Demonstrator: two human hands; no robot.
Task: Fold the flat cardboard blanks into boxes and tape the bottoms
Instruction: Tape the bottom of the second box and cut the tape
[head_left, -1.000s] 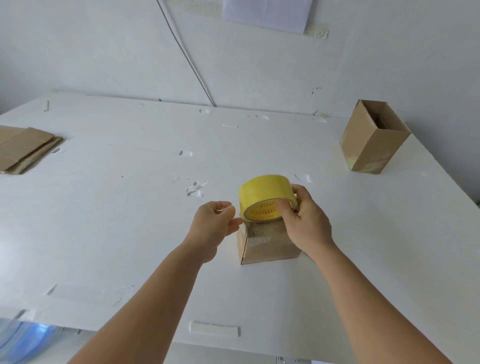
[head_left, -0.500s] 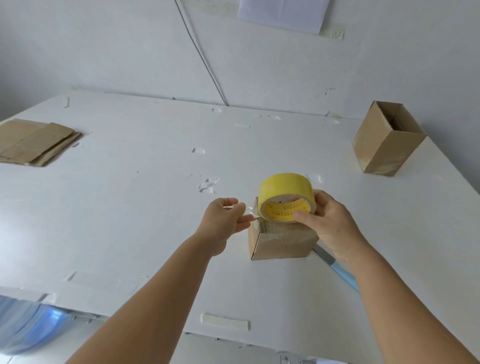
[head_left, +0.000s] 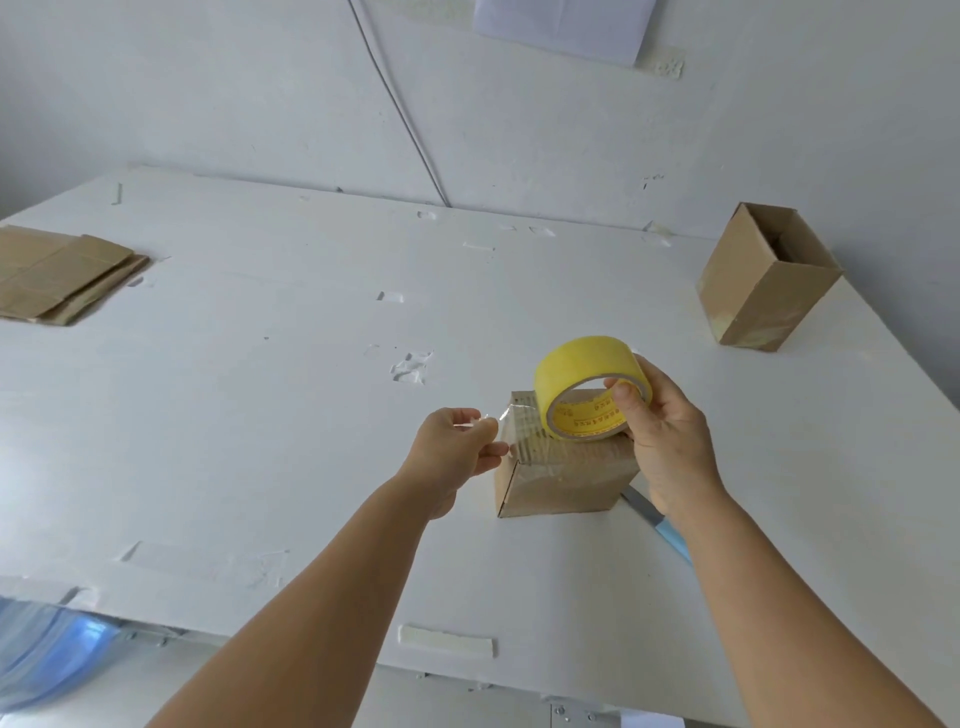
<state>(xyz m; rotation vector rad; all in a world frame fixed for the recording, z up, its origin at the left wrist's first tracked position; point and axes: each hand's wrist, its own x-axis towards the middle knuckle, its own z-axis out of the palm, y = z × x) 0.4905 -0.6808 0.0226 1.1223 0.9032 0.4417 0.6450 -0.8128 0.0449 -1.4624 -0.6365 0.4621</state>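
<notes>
Head view: right hand (head_left: 670, 441) grips yellow roll of clear packing tape (head_left: 589, 387) above small brown cardboard box (head_left: 563, 473) standing mid white table (head_left: 260, 415); left hand (head_left: 452, 452) pinches pulled-out clear tape end (head_left: 511, 421). Flat brown cardboard blanks (head_left: 62, 275) far left, open-topped taped cardboard box (head_left: 763, 280) far right.

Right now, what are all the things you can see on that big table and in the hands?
tape roll: 1, yellow, held above the small box
small box: 1, brown, table middle, under the roll
open box: 1, brown, far right of table
flat blanks: a stack, brown, far left
knife: 1, blue handle, right of the small box
table: 1, white
left hand: pinches the clear tape end
right hand: grips the roll
</notes>
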